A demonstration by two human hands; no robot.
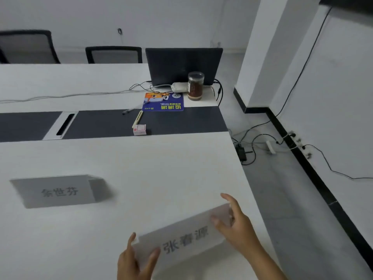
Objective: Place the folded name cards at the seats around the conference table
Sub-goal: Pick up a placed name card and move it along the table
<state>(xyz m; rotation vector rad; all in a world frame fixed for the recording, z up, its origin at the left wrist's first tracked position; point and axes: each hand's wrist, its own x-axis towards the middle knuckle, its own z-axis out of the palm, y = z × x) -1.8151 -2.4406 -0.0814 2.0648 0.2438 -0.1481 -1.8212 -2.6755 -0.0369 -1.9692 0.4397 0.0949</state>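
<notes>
A folded white name card with dark printed characters lies slanted near the front right corner of the white conference table. My left hand grips its near left end, thumb on top. My right hand grips its far right end with the fingers curled around it. A second folded name card stands by itself on the table to the left, its printed face towards me.
Across the dark centre strip sit a small red-and-white box, a pen, a blue booklet, a brown jar and an open laptop. Two black chairs stand beyond. Cables and a power strip lie on the floor right.
</notes>
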